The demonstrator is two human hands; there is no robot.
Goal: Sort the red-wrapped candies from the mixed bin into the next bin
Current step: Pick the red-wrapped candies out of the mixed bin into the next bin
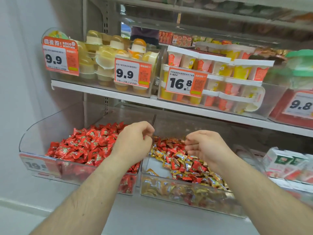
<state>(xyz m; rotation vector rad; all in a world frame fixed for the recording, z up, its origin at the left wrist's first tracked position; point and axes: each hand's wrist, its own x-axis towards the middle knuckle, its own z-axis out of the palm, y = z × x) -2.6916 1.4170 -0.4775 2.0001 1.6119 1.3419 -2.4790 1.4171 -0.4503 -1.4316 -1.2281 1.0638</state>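
Note:
Two clear bins sit side by side on the lower shelf. The left bin (40, 133) is heaped with red-wrapped candies (84, 143). The right, mixed bin (169, 189) holds gold-wrapped candies (183, 156) with red ones (196, 167) scattered among them. My left hand (135, 141) hovers over the divider between the bins, above the right edge of the red heap, with its fingers curled tight; whatever is inside them is hidden. My right hand (201, 146) hangs over the back of the mixed bin, fingers loosely curled toward the candies, with nothing seen in it.
The shelf above carries clear bins of jelly cups (105, 61) and pudding cups (220, 78) with orange price tags (184, 82). White and red boxes (284, 163) stand to the right of the mixed bin. A white wall lies to the left.

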